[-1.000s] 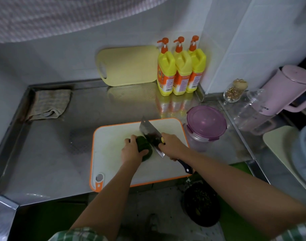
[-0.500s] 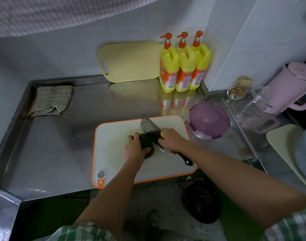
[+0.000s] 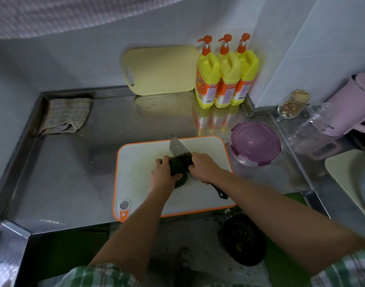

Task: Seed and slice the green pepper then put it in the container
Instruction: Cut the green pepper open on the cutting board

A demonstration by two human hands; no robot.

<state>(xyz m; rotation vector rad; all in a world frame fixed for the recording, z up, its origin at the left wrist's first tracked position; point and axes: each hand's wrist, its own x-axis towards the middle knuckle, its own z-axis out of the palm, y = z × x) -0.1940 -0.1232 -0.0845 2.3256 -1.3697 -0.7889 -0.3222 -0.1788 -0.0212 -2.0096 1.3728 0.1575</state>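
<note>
Pinning pepper (image 3: 178, 170): gripped by left hand (image 3: 161, 177) on board (image 3: 140, 162) | knife (image 3: 178, 149) clasped by right hand (image 3: 204, 168) | pepper judged light, hollow, slick-skinned; best held at flank, clear of knife.

The pepper (image 3: 178, 169) lies on the cutting board (image 3: 140, 162); the container (image 3: 255, 141) stands just right of the board, three bottles (image 3: 227, 79) behind both.

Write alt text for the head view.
A person's left hand holds a green pepper on a white cutting board while the right hand grips a knife, blade against it. A purple-lidded container stands closed beside the board.
</note>
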